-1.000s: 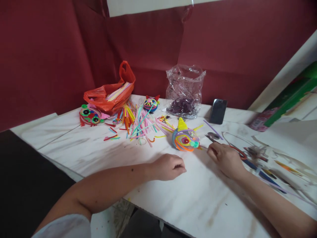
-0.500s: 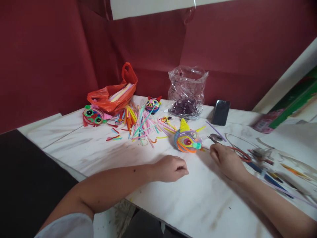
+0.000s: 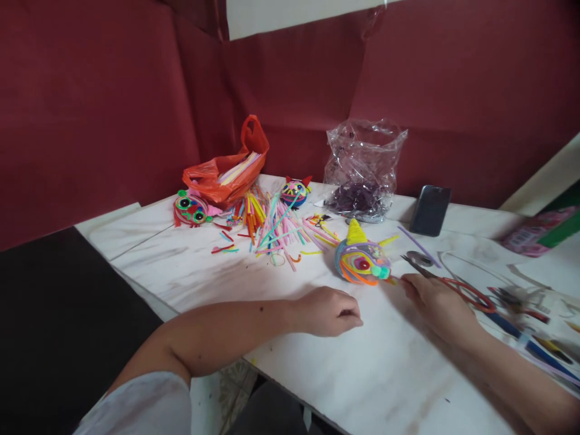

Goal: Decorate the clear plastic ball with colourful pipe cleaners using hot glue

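Note:
My left hand (image 3: pixel 330 310) rests on the white marbled table with its fingers curled in; nothing shows in them. In front of it sits a round animal-like ball (image 3: pixel 361 263) wrapped in colourful pipe cleaners, with a yellow cone horn, a red eye and a mint-green snout. My right hand (image 3: pixel 439 302) is closed at the right of this ball, fingertips close to a thin piece sticking out by the snout. What those fingers hold, if anything, I cannot make out. Red-handled scissors (image 3: pixel 466 294) lie just beyond my right hand.
Loose pipe cleaners (image 3: pixel 281 226) spread before a red plastic bag (image 3: pixel 222 175). Two more decorated balls stand at the back: a red-green one (image 3: pixel 191 208) and a red-eared one (image 3: pixel 295 192). A clear bag (image 3: pixel 365 169) and a phone (image 3: pixel 431 210) stand along the wall.
The whole view has swung a little to the left, so everything appears further right. Both hands and the ball keep about the same places on the table.

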A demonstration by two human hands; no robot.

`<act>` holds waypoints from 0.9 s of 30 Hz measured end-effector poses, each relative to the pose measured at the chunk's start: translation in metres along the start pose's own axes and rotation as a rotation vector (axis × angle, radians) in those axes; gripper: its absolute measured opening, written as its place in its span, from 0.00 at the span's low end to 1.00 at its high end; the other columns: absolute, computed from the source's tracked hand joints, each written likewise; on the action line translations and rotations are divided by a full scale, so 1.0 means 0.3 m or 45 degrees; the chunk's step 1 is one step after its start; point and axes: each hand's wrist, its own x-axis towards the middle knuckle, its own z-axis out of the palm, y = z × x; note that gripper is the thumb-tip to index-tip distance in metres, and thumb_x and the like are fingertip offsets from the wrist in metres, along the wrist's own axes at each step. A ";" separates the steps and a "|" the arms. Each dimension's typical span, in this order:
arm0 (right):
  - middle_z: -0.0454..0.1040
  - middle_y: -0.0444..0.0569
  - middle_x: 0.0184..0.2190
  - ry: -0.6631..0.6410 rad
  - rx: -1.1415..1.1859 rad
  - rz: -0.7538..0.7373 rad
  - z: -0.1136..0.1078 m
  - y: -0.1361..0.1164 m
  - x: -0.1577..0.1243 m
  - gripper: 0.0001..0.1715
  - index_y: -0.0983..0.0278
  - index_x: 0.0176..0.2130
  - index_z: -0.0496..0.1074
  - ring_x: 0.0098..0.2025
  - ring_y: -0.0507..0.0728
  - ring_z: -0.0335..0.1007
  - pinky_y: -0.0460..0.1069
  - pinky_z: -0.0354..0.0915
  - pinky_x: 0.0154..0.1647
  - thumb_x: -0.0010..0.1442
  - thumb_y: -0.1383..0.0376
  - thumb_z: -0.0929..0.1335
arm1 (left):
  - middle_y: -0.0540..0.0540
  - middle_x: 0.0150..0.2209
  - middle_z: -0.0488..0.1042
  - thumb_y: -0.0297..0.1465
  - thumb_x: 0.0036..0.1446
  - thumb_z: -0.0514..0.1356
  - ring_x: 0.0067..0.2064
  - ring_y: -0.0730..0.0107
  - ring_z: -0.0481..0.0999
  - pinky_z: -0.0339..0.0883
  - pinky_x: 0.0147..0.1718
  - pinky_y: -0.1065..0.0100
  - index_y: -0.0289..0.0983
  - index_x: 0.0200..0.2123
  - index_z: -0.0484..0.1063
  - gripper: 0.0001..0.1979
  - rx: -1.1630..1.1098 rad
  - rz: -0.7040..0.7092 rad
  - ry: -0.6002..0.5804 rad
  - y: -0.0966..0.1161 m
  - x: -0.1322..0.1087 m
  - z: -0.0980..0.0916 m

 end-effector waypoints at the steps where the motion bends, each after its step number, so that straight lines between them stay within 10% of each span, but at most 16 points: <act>1: 0.76 0.52 0.24 0.007 -0.001 -0.011 0.002 -0.001 -0.002 0.19 0.64 0.36 0.73 0.25 0.59 0.73 0.50 0.61 0.27 0.67 0.61 0.57 | 0.47 0.31 0.77 0.28 0.57 0.59 0.33 0.74 0.74 0.64 0.35 0.74 0.35 0.28 0.73 0.06 -0.004 -0.001 0.009 -0.001 0.000 0.000; 6: 0.79 0.52 0.27 -0.018 0.144 -0.067 0.002 -0.016 0.002 0.22 0.63 0.38 0.74 0.26 0.59 0.75 0.50 0.63 0.26 0.68 0.57 0.56 | 0.47 0.32 0.78 0.28 0.59 0.57 0.33 0.73 0.74 0.64 0.36 0.73 0.35 0.30 0.73 0.07 0.095 0.009 0.090 0.010 0.016 -0.048; 11: 0.78 0.51 0.25 -0.071 0.265 -0.110 -0.029 -0.048 0.017 0.24 0.62 0.33 0.74 0.24 0.58 0.74 0.49 0.62 0.25 0.68 0.54 0.57 | 0.45 0.35 0.77 0.29 0.61 0.53 0.39 0.68 0.74 0.64 0.42 0.70 0.36 0.33 0.74 0.10 0.452 -0.072 0.237 -0.034 0.044 -0.233; 17: 0.76 0.50 0.22 -0.070 0.318 -0.126 -0.036 -0.065 0.019 0.26 0.61 0.29 0.72 0.22 0.56 0.71 0.48 0.61 0.23 0.68 0.50 0.58 | 0.43 0.32 0.75 0.26 0.58 0.52 0.38 0.64 0.73 0.64 0.41 0.67 0.36 0.27 0.74 0.12 0.641 -0.661 0.452 -0.227 -0.013 -0.456; 27: 0.75 0.49 0.22 -0.079 0.335 -0.149 -0.019 -0.051 0.016 0.25 0.60 0.28 0.71 0.22 0.56 0.70 0.49 0.62 0.24 0.67 0.50 0.59 | 0.47 0.23 0.71 0.27 0.44 0.61 0.33 0.64 0.71 0.62 0.37 0.67 0.36 0.17 0.69 0.07 0.345 -0.829 0.639 -0.366 -0.038 -0.476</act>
